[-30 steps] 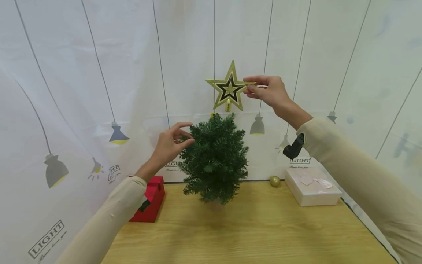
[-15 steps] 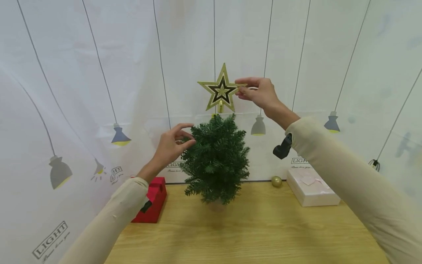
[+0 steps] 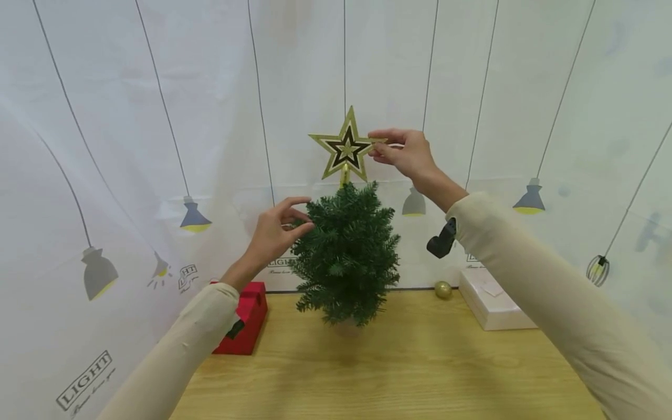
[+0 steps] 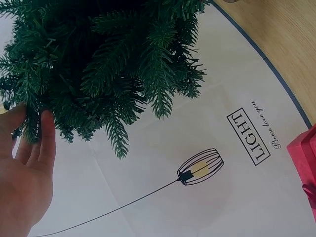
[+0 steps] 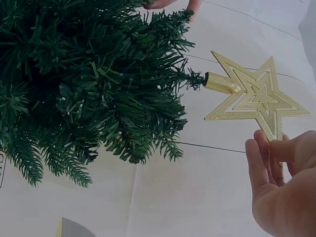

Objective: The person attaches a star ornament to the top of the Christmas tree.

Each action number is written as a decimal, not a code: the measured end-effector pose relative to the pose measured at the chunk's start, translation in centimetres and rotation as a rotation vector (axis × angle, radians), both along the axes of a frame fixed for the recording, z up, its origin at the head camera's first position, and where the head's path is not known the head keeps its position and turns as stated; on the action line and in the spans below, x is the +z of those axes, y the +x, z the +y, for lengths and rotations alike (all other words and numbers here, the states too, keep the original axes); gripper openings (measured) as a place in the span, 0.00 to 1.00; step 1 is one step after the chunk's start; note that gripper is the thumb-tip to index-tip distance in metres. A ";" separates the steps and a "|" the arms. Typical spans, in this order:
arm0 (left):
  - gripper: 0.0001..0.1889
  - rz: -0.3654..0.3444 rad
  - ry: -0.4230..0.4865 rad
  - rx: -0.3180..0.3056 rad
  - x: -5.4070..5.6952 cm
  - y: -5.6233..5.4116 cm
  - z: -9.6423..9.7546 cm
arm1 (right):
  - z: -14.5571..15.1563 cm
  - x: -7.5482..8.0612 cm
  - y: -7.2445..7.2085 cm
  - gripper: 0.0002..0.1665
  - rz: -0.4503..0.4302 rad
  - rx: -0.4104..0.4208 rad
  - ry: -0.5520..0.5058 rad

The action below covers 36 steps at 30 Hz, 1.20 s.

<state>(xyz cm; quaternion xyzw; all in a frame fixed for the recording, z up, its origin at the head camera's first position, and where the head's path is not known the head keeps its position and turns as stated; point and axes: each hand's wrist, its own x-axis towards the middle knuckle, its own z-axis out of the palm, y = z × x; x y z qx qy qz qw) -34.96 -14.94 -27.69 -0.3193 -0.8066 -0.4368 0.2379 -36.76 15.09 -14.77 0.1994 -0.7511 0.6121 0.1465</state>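
A small green artificial Christmas tree (image 3: 346, 256) stands upright in the middle of the head view. My right hand (image 3: 406, 153) pinches one point of a gold star tree topper (image 3: 341, 150) between thumb and fingers. In the right wrist view the star's gold socket (image 5: 221, 83) is right at the tip of the tree's top sprig (image 5: 195, 79). My left hand (image 3: 275, 227) is at the tree's upper left side. In the left wrist view its curled fingers and thumb hold a branch tip (image 4: 32, 116) between them.
On the wooden table (image 3: 367, 373) a red box (image 3: 249, 321) lies to the left of the tree. A gold ball (image 3: 443, 289) and a white gift box (image 3: 493, 300) with a bow are at the back right. A white cloth printed with lamps (image 3: 210, 116) hangs behind.
My right hand has brought the star left and down, from above the tree's right side to its tip. The left hand has kept its place on the tree.
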 end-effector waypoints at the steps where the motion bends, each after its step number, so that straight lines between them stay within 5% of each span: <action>1: 0.28 0.000 -0.001 0.000 0.0 0.0 0.1 | 0.0 0.0 0.0 0.18 0.002 -0.005 0.005; 36: 0.28 0.026 0.008 0.002 -0.3 -0.2 0.0 | 0.4 -2.2 0.0 0.17 0.096 -0.036 0.253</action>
